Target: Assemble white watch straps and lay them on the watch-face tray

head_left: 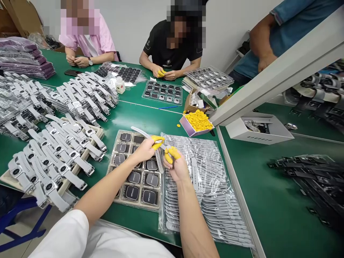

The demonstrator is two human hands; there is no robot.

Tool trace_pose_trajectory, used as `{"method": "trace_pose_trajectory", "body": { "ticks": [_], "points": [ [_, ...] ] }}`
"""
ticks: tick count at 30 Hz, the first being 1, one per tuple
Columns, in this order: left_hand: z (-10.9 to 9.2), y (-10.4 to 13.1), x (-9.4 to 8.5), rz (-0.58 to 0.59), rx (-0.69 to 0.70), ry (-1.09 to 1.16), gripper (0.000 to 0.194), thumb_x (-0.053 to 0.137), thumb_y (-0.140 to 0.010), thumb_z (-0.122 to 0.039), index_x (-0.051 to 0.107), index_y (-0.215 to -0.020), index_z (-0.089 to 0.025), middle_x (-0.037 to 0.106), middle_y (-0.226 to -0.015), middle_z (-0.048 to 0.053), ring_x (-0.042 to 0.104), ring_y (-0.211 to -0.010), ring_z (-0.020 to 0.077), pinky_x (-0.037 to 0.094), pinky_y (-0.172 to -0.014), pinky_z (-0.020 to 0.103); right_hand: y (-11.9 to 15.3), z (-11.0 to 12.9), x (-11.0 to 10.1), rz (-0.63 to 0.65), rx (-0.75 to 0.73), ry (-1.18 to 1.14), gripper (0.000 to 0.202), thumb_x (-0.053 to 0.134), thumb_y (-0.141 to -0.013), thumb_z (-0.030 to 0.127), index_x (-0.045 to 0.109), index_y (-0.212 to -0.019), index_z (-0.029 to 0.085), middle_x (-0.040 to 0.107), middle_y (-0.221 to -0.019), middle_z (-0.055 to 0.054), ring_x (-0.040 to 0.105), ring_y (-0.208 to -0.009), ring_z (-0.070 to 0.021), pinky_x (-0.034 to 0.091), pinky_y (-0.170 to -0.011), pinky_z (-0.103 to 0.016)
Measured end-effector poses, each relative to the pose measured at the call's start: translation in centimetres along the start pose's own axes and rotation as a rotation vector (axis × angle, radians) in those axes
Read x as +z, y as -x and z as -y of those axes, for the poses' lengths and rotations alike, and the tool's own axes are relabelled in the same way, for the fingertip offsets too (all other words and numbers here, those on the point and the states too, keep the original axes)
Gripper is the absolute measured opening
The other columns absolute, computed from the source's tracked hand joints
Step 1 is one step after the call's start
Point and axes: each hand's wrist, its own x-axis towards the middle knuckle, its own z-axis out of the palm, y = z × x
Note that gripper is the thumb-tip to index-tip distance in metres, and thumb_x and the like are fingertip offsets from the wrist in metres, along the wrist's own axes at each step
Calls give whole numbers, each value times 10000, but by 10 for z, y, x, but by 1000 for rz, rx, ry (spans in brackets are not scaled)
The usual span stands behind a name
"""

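Yellow finger cots cover fingertips on both hands. My left hand (pixel 146 148) is closed on a smartwatch, whose light grey strap (pixel 141 132) sticks out to the upper left. Close beside it, my right hand (pixel 177 165) pinches a grey strap piece near the watch; the fingers partly hide where the two meet. Another strap length (pixel 159 162) hangs below my left hand. Under the hands lies a tray (pixel 110 179) of square dark watch bodies (pixel 132 192). To its right is a clear plastic bag (pixel 215 200) of many grey straps.
Watches with grey straps fill a tray (pixel 100 133) on the left, with more stacks behind. A box (pixel 188 126) of yellow finger cots stands ahead, near a slanted white post (pixel 268 79). Across the green table, a co-worker's hands (pixel 163 74) are above another tray (pixel 162 92).
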Motion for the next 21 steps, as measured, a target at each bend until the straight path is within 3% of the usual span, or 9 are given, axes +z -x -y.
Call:
{"method": "trace_pose_trajectory", "body": {
  "ticks": [4,7,13,21],
  "points": [
    [2,1,1,114,105,-149,521,468,-867,-54,685,-1317,-200,704,-1280,116,641,-1202,262,500,-1089,459,1,-3,0,63,53,55,269,755,-834,404,576,-768,213,422,-459,95,274,-363,-60,220,-364,-199],
    [3,2,1,153,122,-184,567,439,-848,-37,671,-1343,-191,689,-1304,129,630,-1230,272,498,-1092,470,0,-5,0,45,52,55,269,759,-823,400,581,-757,209,423,-450,95,271,-359,-57,220,-365,-200],
    [3,3,2,124,112,-231,568,446,-857,-42,643,-1369,-191,677,-1295,130,611,-1248,276,492,-1102,475,-2,-4,2,9,46,11,273,771,-800,390,575,-739,210,407,-455,101,264,-354,-51,205,-359,-195],
    [-12,4,-5,241,102,-233,455,381,-1022,-221,573,-1435,-229,605,-1286,103,584,-1244,247,458,-1156,479,-3,-2,-1,-16,58,-19,265,740,-808,392,573,-713,210,340,-439,114,211,-354,-45,178,-354,-187]
  ]
}}
